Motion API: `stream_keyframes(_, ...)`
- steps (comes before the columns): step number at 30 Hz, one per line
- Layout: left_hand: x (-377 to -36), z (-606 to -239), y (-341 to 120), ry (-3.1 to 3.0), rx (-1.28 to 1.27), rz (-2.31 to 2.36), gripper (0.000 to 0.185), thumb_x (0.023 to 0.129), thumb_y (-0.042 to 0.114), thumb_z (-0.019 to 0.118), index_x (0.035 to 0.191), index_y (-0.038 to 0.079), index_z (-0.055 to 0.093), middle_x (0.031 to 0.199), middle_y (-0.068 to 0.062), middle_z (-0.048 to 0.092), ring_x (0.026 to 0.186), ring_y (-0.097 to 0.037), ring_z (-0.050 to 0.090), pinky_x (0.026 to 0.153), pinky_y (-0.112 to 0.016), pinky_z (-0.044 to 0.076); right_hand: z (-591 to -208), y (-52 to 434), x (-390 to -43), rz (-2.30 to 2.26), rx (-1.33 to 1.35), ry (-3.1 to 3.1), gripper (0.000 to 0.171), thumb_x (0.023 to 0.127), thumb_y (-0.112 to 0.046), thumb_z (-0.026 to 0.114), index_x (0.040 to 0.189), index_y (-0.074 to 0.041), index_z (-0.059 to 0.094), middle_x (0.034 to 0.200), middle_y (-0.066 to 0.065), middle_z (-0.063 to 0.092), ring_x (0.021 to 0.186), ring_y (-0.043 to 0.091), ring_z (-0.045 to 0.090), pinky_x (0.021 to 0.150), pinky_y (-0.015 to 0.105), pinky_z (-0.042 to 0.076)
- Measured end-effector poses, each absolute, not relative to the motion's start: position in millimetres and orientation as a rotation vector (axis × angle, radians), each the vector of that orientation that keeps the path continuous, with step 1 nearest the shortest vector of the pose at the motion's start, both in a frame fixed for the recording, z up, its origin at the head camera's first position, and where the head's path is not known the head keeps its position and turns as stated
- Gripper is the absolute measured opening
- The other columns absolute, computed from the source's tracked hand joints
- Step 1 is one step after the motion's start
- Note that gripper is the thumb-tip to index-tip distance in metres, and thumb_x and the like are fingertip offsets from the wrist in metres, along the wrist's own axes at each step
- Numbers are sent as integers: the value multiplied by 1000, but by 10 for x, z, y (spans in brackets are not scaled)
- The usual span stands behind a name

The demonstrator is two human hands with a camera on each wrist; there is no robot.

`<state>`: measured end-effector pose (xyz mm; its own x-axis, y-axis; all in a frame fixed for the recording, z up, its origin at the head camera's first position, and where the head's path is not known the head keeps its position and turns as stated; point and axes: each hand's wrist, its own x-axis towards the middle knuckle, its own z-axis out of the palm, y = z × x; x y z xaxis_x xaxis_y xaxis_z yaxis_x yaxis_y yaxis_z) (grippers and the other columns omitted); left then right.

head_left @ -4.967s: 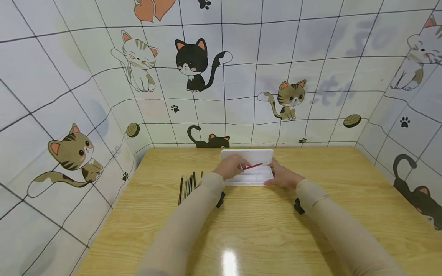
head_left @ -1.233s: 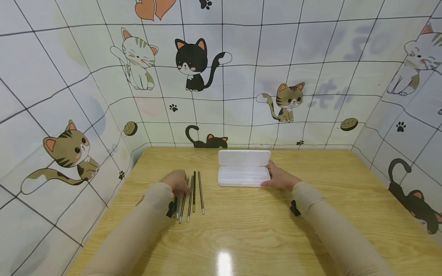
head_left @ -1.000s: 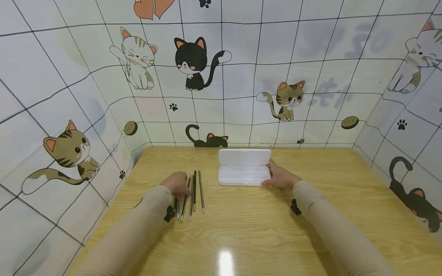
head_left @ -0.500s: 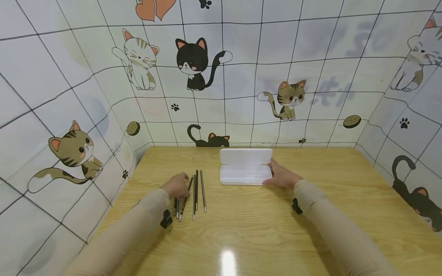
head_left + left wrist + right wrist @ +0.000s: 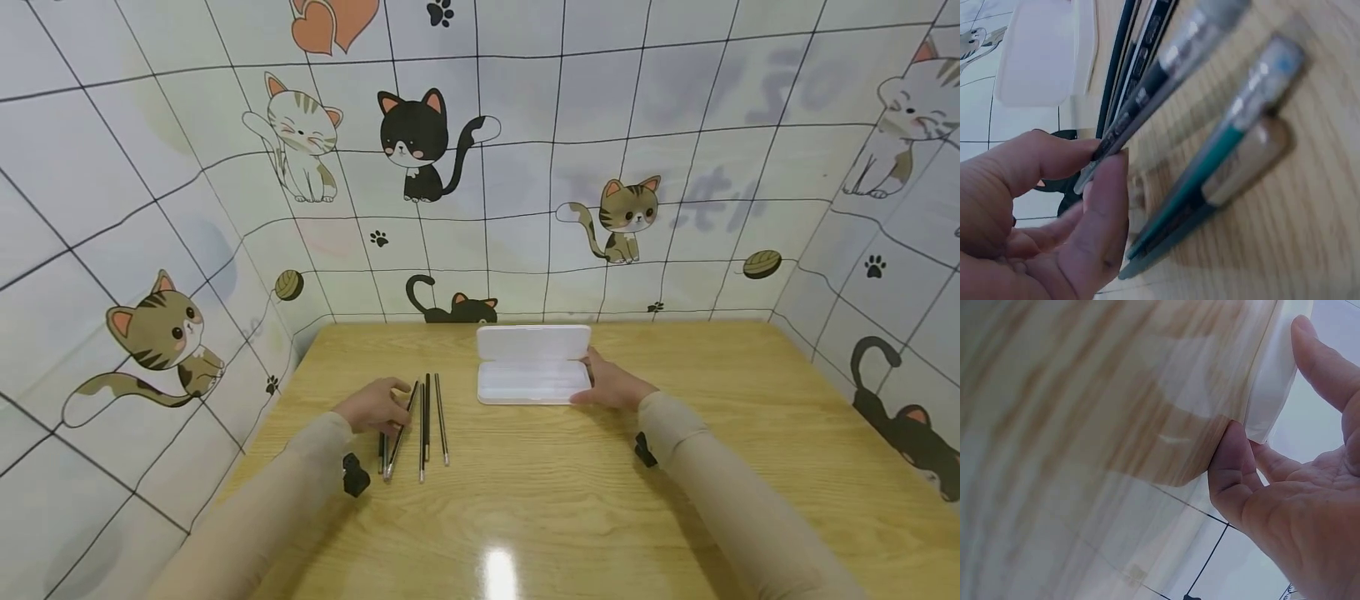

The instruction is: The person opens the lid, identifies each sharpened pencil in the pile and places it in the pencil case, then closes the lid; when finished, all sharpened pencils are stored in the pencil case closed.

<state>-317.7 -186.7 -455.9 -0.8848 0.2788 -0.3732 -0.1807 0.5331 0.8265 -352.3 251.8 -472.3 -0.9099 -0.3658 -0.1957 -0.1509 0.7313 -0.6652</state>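
Observation:
My left hand (image 5: 372, 406) pinches a dark pencil (image 5: 1138, 100) between thumb and index finger. Its silver ferrule and eraser end point toward the near side of the table. Beside it lie several other pencils (image 5: 441, 421); the left wrist view shows a green pencil (image 5: 1213, 159) and a dark one with a tan rounded end (image 5: 1244, 165). An open white pencil case (image 5: 534, 342) stands at the back, its lid raised and no pencil visible in its tray. My right hand (image 5: 615, 386) grips the case's right end, thumb at the front and fingers behind.
The wood-grain table (image 5: 540, 500) runs back to a wall (image 5: 525, 242) printed with cats and a grid. A second printed wall (image 5: 150, 333) borders the left side. Black wrist cameras (image 5: 355, 475) sit under both sleeves.
Five seconds ago my left hand held a red pencil over the case; it then went left to the pencils. It now pinches a dark pencil, tilting it slightly. My right hand stays on the case.

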Motion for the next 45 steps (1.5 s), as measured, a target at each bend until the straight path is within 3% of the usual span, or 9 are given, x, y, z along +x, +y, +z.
stream_keyframes(10, -3217, -4510, -1919, 2256, 122, 1410, 71, 90, -6, 68, 152, -2, 36, 119, -24, 54, 69, -21, 60, 67, -38, 59, -4743, 2522, -3534, -977, -408, 2617, 115, 94, -32, 75, 156, 8, -14, 163, 30, 16, 151, 46, 14, 119, 61, 17)
stream_keyframes(21, -3243, -4463, -1908, 2334, 143, 1403, 66, 91, -5, 67, 151, 2, 39, 114, -19, 53, 78, -22, 58, 74, -43, 60, -4747, 2526, -3533, -1008, -424, 2611, 114, 94, -29, 75, 157, 7, -12, 162, 31, 18, 150, 47, 16, 119, 61, 18)
stream_keyframes(28, -3303, -4444, -1918, 2367, 168, 1481, 66, 93, -5, 66, 152, 5, 39, 117, -20, 50, 96, -35, 64, 77, -44, 61, -4751, 2517, -3543, -999, -398, 2606, 114, 94, -29, 76, 156, 9, -12, 162, 31, 17, 150, 47, 14, 120, 61, 16)
stream_keyframes(36, -3306, -4422, -1878, 2359, 209, 1542, 66, 94, -5, 66, 152, 7, 39, 119, -21, 49, 102, -39, 64, 80, -46, 60, -4758, 2525, -3542, -1012, -421, 2608, 113, 94, -28, 76, 156, 9, -11, 162, 32, 18, 150, 47, 15, 120, 61, 16)
stream_keyframes(45, -3405, -4413, -1826, 2411, 254, 1680, 70, 94, -2, 68, 156, 12, 37, 121, -19, 50, 99, -28, 59, 83, -49, 59, -4789, 2524, -3560, -1007, -417, 2617, 117, 92, -30, 77, 155, 9, -14, 162, 32, 18, 150, 47, 14, 120, 61, 15)
